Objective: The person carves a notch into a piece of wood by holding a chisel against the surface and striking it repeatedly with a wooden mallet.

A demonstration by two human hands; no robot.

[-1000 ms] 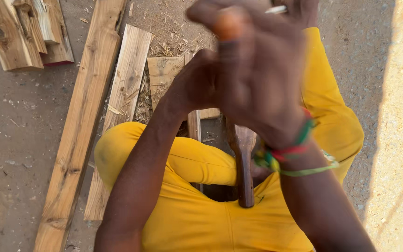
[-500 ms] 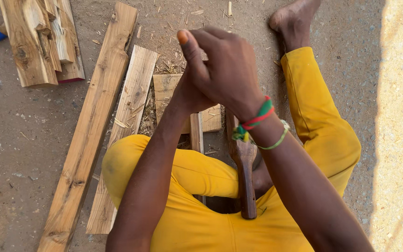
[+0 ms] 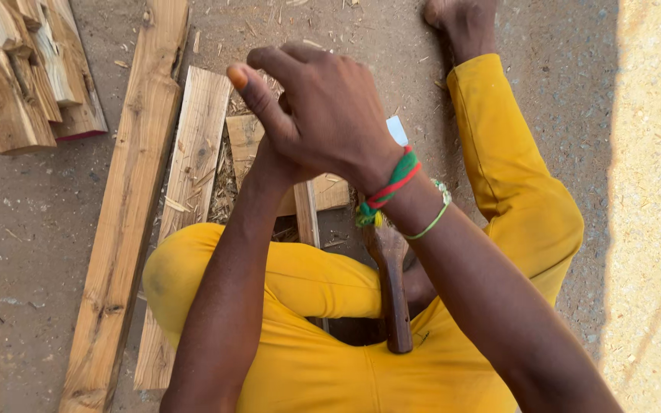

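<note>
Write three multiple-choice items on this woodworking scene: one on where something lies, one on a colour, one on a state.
1. Where does the wooden handle lie?
A. Between the person's legs
B. On the stack of wood pieces
C. Beyond the bare foot

2. What colour are the trousers?
A. Blue
B. Yellow
C. Grey

3. How are the two hands placed?
A. Flat on the ground, far apart
B. Each gripping a separate plank
C. Raised together, one over the other

Answers:
1 A: the handle rests on the ground in the gap between the yellow-clad legs.
2 B: both legs are covered in yellow cloth.
3 C: the right hand covers the left hand above the long plank and short board; what the fingers hold is hidden.
</note>
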